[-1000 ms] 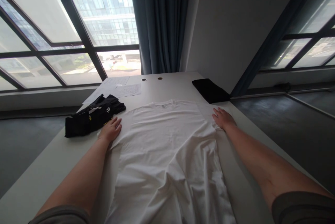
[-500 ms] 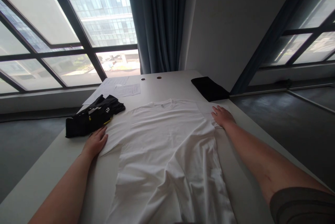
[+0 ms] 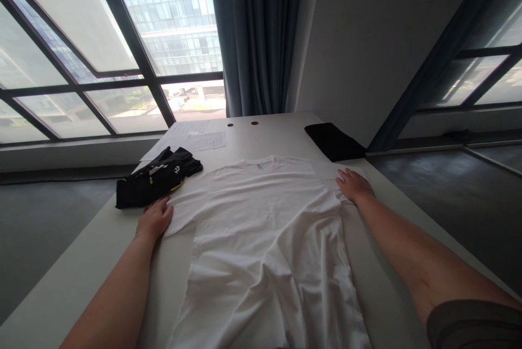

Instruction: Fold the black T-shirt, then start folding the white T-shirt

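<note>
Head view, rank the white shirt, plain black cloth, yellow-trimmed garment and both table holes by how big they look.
White shirt
Yellow-trimmed garment
Plain black cloth
Left table hole, right table hole: too alike to rank

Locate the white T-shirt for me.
In the head view, the white T-shirt lies centrally on the table, its body between the left hand and the right hand.

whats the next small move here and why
Perhaps slide the right hand down from its sleeve and smooth the lower right of the shirt outward: creases bunch there, while the chest looks flatter and both sleeves lie spread.
</note>
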Tool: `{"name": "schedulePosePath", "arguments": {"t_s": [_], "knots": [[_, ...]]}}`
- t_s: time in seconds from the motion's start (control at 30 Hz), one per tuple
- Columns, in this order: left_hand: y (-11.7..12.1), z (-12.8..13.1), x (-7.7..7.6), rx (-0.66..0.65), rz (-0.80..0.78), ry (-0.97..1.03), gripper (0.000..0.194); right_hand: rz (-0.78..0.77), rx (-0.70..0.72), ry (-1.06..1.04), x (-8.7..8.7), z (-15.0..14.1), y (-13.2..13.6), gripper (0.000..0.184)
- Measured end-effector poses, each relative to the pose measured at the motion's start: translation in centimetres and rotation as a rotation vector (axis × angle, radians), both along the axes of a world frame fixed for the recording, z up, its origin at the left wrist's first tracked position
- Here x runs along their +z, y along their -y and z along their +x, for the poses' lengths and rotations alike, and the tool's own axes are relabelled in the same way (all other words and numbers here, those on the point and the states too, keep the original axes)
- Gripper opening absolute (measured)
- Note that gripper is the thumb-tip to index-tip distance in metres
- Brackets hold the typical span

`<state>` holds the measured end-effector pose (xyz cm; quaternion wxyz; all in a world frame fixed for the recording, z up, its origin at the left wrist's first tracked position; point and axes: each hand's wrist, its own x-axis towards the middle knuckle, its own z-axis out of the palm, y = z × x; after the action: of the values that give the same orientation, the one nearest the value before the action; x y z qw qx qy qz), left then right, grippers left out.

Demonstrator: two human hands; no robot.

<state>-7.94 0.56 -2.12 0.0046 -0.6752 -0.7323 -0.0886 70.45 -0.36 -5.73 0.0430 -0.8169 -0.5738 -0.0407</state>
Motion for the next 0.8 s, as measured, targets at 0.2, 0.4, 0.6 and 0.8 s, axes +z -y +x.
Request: {"name": "schedulePosePath", "arguments": {"t_s": [0.2,0.4,0.6,0.8], "knots": [[1.0,0.5,0.5,0.072,0.089,-0.035,0.053,-0.004,-0.006,-0.032,0.3,0.0,0.2,0.065],[1.3,1.6,1.4,0.189,0.038,-0.028,0.057,0.038,0.033,-0.047,-0.1,0.7,-0.1,0.064],[1.2,1.6,1.5,0.207,0.012,-0.021,0.056,0.044,0.036,-0.070,0.2,0.3,0.1,0.063],[3.3,2.5,2.1,0.114,0.230,0.071,0.049,0.092,0.013,-0.101,1.7,-1.2,1.0,0.060]]}}
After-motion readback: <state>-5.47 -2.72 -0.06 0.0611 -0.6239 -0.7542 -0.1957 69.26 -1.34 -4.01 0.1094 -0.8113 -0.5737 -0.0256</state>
